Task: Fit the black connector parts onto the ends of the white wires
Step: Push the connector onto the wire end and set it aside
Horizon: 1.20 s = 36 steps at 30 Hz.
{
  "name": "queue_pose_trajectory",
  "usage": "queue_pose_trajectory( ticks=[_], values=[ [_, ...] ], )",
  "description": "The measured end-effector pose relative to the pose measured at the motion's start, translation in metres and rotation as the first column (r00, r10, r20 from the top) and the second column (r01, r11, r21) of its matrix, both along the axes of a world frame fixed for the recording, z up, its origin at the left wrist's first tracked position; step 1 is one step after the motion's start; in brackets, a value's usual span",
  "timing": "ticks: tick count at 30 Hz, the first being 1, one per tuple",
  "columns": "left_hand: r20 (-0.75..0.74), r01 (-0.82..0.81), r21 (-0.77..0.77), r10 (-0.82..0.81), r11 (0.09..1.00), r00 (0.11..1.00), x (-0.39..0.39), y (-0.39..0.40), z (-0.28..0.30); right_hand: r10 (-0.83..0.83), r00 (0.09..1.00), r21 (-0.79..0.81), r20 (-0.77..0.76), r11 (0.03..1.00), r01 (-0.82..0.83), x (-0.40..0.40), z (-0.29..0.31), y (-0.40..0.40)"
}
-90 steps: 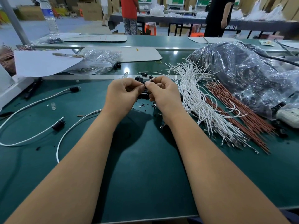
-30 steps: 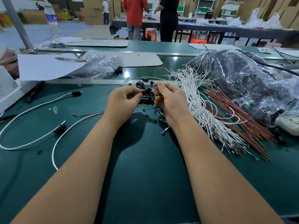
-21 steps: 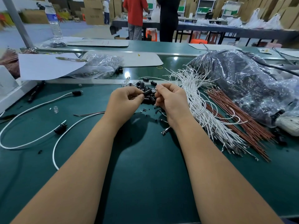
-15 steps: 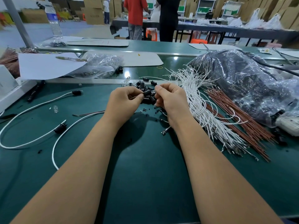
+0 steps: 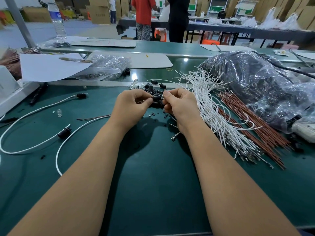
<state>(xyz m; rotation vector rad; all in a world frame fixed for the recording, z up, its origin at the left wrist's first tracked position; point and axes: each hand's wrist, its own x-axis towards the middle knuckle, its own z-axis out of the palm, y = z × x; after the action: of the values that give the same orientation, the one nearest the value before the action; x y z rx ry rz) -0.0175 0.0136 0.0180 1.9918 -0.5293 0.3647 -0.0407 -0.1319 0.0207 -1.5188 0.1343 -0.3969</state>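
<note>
Left hand (image 5: pixel 132 106) and right hand (image 5: pixel 179 103) pinch one black connector (image 5: pixel 157 97) between them (wire end hidden), steadying it above the table (image 5: pixel 153 176) for fitting.

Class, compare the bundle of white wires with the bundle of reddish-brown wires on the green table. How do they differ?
The white wires curve and splay at their far ends; the reddish-brown wires lie straight. The white wires lie next to the right hand; the reddish-brown wires lie farther right, beside the plastic bag. Both are thin, loose bundles resting on the table.
</note>
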Motion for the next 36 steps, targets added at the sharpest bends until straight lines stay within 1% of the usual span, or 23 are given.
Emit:
queue_pose_trajectory(
  ticks=[3, 6, 10, 15, 21, 27, 30, 32, 36],
  values=[
    [-0.022, -0.002, -0.031, 0.001, 1.000, 1.000, 0.0010, 0.0004, -0.0008, 0.017, 1.000, -0.021, -0.011, 1.000, -0.017, -0.0005, -0.0021, 0.0010],
    [-0.046, -0.004, -0.055, 0.002, 0.998, 0.999, 0.0015, 0.0009, -0.0012, 0.045, 0.998, -0.007, -0.034, 0.999, -0.045, 0.0001, -0.0035, 0.0015],
    [-0.064, 0.040, -0.068, -0.045, 0.997, 0.997, 0.0009, 0.0008, 0.0009, 0.060, 0.996, 0.019, -0.073, 0.998, -0.059, 0.0027, -0.0021, 0.0012],
    [-0.090, 0.069, -0.084, -0.077, 0.994, 0.993, 0.0009, 0.0033, 0.0023, 0.018, 0.997, -0.021, -0.069, 1.000, -0.020, 0.0016, -0.0014, 0.0024],
    [-0.053, 0.039, -0.056, -0.042, 0.998, 0.998, -0.0005, -0.0002, 0.0004, -0.097, 0.994, -0.087, -0.056, 0.992, 0.092, 0.0018, -0.0033, 0.0051],
    [0.003, 0.003, -0.049, -0.003, 0.999, 1.000, 0.0003, 0.0004, 0.0000, -0.081, 0.990, -0.043, -0.116, 0.996, 0.077, 0.0019, -0.0006, 0.0047],
    [0.022, 0.006, -0.048, -0.005, 0.999, 1.000, -0.0008, 0.0007, 0.0010, -0.072, 0.990, -0.012, -0.119, 0.997, 0.071, -0.0002, 0.0018, 0.0045],
    [0.002, 0.016, -0.068, -0.016, 0.998, 1.000, -0.0006, 0.0017, 0.0015, -0.051, 0.994, -0.016, -0.101, 0.999, 0.049, -0.0017, 0.0026, 0.0049],
    [-0.087, 0.039, -0.091, -0.047, 0.995, 0.995, 0.0001, 0.0030, 0.0019, -0.020, 0.998, -0.062, -0.068, 0.998, 0.016, -0.0023, 0.0025, 0.0047]
  ],
)
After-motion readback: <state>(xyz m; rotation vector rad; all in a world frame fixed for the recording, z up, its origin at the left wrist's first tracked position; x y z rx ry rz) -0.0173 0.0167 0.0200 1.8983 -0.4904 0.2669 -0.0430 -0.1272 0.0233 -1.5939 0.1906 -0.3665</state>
